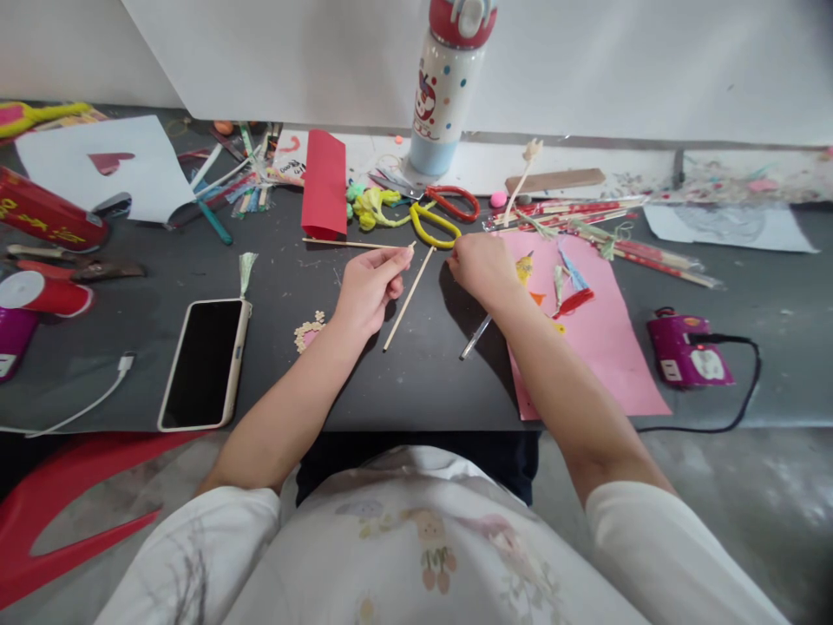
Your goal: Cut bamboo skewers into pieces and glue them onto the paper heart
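While the left hand [370, 290] pinches one thin wooden stick [338, 244] near its right end, a second stick [409, 300] lies aslant on the desk [416, 391] between the two hands, which are apart. The right hand [482, 267] curls inward beside the red-and-yellow-handled scissors [421, 207]; whether it grips anything cannot be told. A smartphone [203, 365] lies at near left, a pink sheet [608, 369] at right.

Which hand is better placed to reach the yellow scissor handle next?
Probably the right hand: its curled fingers are beside the yellow scissor handle. The left hand is slightly farther off, its thumb and finger pinched, apparently on a wooden stick. Whether the right hand holds anything is hidden.
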### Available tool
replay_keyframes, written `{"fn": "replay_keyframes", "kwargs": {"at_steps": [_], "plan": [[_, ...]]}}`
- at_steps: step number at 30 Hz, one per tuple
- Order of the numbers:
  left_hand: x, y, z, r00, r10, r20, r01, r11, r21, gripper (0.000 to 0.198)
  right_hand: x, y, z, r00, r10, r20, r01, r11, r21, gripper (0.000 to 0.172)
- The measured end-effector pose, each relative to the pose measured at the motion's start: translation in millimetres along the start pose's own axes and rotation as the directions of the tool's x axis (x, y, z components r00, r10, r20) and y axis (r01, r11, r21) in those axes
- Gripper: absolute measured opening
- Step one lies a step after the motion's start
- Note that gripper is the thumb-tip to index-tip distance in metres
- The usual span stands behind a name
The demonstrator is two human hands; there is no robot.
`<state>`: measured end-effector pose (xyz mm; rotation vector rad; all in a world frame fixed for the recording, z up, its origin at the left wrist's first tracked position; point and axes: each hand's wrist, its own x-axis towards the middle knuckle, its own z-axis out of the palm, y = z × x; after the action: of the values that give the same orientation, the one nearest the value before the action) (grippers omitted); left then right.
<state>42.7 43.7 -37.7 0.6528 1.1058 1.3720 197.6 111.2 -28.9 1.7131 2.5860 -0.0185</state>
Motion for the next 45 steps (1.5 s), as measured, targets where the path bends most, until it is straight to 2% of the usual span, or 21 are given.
{"fn": "replay_keyframes", "kwargs": {"at_steps": [9,12,14,17,20,24,26,31,37,42,45], "plan": [[-0.9,0.5,1.6,1.0,-0.006,0.006,0.006,1.0,-0.005,0.017,1.5,5.3,3.6,0.999,-0.029,-0.045,0.029,0.999,0.015,0.025],[-1.1,0.0,1.6,1.0,-0.014,-0.001,0.014,1.0,0.005,0.017,-2.7,7.4,-0.2,0.995,-0.033,-0.099,0.042,0.995,0.093,0.023],[-1.0,-0.2,1.5,1.0,-0.017,0.001,0.017,1.0,0.003,0.017,-8.2,8.1,-5.2,0.99,-0.062,-0.13,0.089,0.974,0.209,0.02],[-1.2,-0.3,1.4,1.0,-0.028,0.014,0.028,1.0,0.002,0.017,-19.1,7.8,-13.0,0.979,-0.123,-0.164,0.184,0.879,0.439,0.015],[-2.8,-0.1,2.2,0.998,-0.041,0.04,0.041,0.999,-0.005,0.015,-29.2,6.2,-16.5,0.965,-0.127,-0.23,0.248,0.726,0.641,0.011],[-7.5,1.4,5.4,0.991,-0.093,0.099,0.096,0.995,-0.022,0.014,-37.3,3.5,-16.7,0.953,-0.095,-0.289,0.289,0.577,0.764,0.011],[-9.9,3.1,7.4,0.982,-0.137,0.128,0.143,0.989,-0.039,0.013,-39.6,2.2,-16.9,0.945,-0.087,-0.316,0.309,0.556,0.771,0.011],[-12.9,8.3,10.6,0.959,-0.207,0.194,0.228,0.969,-0.092,0.013,-42.9,0.6,-17.6,0.933,-0.051,-0.355,0.318,0.578,0.752,0.013],[-13.7,10.1,11.4,0.945,-0.244,0.216,0.269,0.959,-0.092,0.013,-40.0,2.4,-11.8,0.907,-0.098,-0.409,0.393,0.546,0.74,0.013],[-15.0,11.0,11.8,0.944,-0.243,0.223,0.262,0.963,-0.061,0.013,-34.1,4.8,-3.1,0.813,-0.15,-0.562,0.556,0.483,0.676,0.011],[-15.1,11.0,11.6,0.944,-0.236,0.229,0.253,0.966,-0.05,0.012,-32.8,5.7,-1.5,0.789,-0.166,-0.591,0.59,0.473,0.654,0.009]]}}
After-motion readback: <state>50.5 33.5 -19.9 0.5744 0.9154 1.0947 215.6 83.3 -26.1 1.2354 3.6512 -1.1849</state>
